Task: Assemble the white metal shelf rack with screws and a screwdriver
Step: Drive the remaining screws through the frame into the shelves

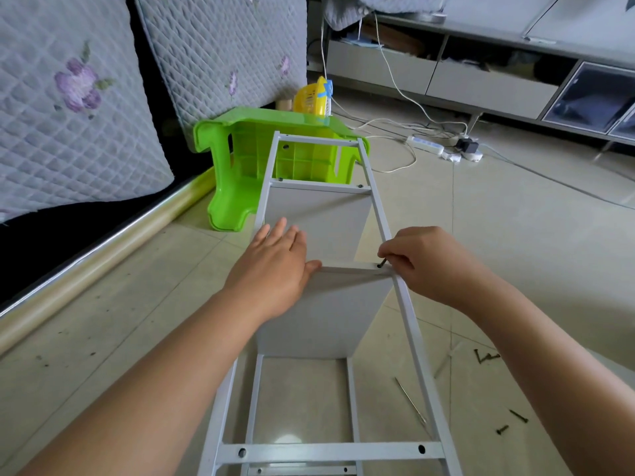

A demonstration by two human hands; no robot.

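Note:
The white metal shelf rack (374, 201) lies on its side on the floor, running away from me. My left hand (275, 266) lies flat with straight fingers on the left edge of a white shelf panel (323, 310), thumb on the panel's top edge. My right hand (426, 262) pinches a dark screw (381, 262) standing in a hole at the right rail, where the panel meets it. Loose dark screws (512, 422) lie on the floor at the right, and a thin metal rod (409, 400) lies beside the rail.
A green plastic stool (237, 166) lies tipped over behind the rack's far end, with a yellow basket (312, 99) beyond it. Quilted cushions and a bed edge (103, 242) line the left. A power strip (426, 144) with cables lies at the back right before a low cabinet (481, 80).

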